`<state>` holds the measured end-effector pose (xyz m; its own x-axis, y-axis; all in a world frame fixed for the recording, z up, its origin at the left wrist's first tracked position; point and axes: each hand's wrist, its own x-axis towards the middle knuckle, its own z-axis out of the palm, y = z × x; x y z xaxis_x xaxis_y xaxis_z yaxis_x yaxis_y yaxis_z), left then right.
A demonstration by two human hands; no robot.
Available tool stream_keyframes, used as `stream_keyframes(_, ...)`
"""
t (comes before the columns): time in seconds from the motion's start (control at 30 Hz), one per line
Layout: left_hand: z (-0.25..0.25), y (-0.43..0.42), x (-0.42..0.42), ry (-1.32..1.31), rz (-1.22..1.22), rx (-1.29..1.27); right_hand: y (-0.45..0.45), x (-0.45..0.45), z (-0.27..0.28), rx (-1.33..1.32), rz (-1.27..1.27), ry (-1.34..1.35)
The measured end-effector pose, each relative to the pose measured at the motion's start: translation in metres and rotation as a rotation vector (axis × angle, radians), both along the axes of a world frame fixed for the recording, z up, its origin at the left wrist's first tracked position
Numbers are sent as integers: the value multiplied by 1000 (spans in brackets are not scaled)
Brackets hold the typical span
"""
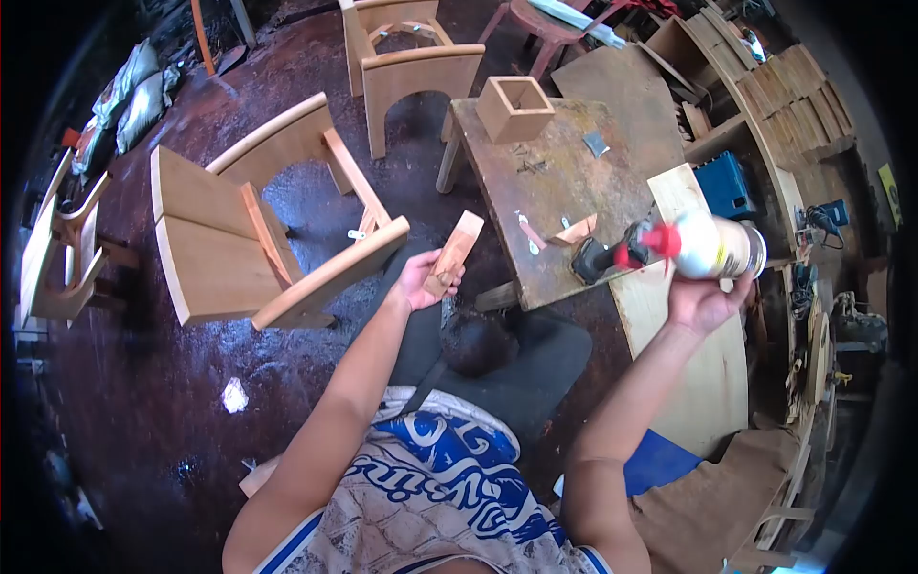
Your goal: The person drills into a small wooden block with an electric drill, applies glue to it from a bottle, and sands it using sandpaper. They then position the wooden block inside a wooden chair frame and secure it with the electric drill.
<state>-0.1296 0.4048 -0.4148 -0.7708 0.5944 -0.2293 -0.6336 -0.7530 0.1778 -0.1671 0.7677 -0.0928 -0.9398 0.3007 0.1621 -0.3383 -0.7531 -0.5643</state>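
My left hand (pixel 427 280) is closed around a small wooden block (pixel 460 243), which tilts up and to the right over my lap. In my right hand (pixel 706 304) lies a white squeeze bottle (pixel 710 247) with a red nozzle cap, probably glue, tipped on its side with the nozzle pointing left. The bottle is above the right edge of a worn wooden table (pixel 564 177). Just left of its nozzle, a black and red power tool (pixel 604 258) rests on the table's near corner, partly hidden behind the cap.
On the table are an open wooden box (pixel 514 107), a small wood offcut (pixel 576 231) and a blue packet (pixel 596 143). Wooden chair frames (pixel 206 215) stand on the dark floor at left. Shelving with a blue case (pixel 724 184) and stacked wood pieces (pixel 798 96) lines the right.
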Motion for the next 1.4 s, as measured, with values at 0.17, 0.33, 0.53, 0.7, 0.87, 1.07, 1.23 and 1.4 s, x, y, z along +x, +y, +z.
stream_keyframes(0.17, -6, -3, 10, 50, 13, -50, -8, -3, -70, -57, 297, -225)
stream_keyframes(0.33, -10, -10, 9, 51, -9, -35, -77, 9, -68, 29, 237, -237)
stream_keyframes(0.53, -14, -16, 7, 77, -50, 53, -109, 71, 64, 432, -554, 561)
stream_keyframes(0.7, -23, -11, 4, 88, -51, 81, -105, 82, 68, 892, -364, 410)
stream_keyframes(0.87, -17, -10, 10, 81, -23, 11, -136, 8, -109, 492, 160, -15)
stream_keyframes(1.07, -22, -11, 9, 79, -20, -8, -144, -6, -144, 245, 375, -86)
stream_keyframes(1.23, -23, -9, 7, 99, -45, 22, -142, -14, -153, 330, 347, -86)
stream_keyframes(1.4, -23, -9, 9, 117, -46, 3, -139, -24, -162, 303, 356, -106)
